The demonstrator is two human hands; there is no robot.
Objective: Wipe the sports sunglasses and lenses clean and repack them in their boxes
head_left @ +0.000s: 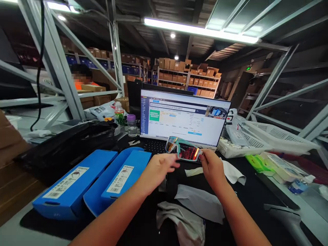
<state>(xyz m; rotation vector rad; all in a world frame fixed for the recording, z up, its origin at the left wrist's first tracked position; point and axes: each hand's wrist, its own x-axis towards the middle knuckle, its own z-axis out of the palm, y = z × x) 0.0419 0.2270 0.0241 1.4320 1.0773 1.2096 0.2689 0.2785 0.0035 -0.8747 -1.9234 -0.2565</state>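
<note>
Sport sunglasses (183, 149) with a teal frame and red mirrored lens are raised in front of the laptop screen. My right hand (212, 167) is shut on their right end. My left hand (160, 172) is open just below the frame, holding nothing, and I cannot tell whether it touches the glasses. Two blue boxes with white labels (74, 181) (120, 174) lie to the left of my left hand. A white cloth (232, 172) lies by my right wrist, and a grey cloth (198, 203) and a crumpled cloth (179, 222) lie below my hands.
A laptop (184, 118) and its keyboard (153, 147) stand behind the glasses. A black bag (66, 150) lies at left, with bottles (132, 126) behind. White plastic baskets (279, 136) sit at right. A person in orange (84, 82) is at the far left, before cardboard-filled shelves (187, 78).
</note>
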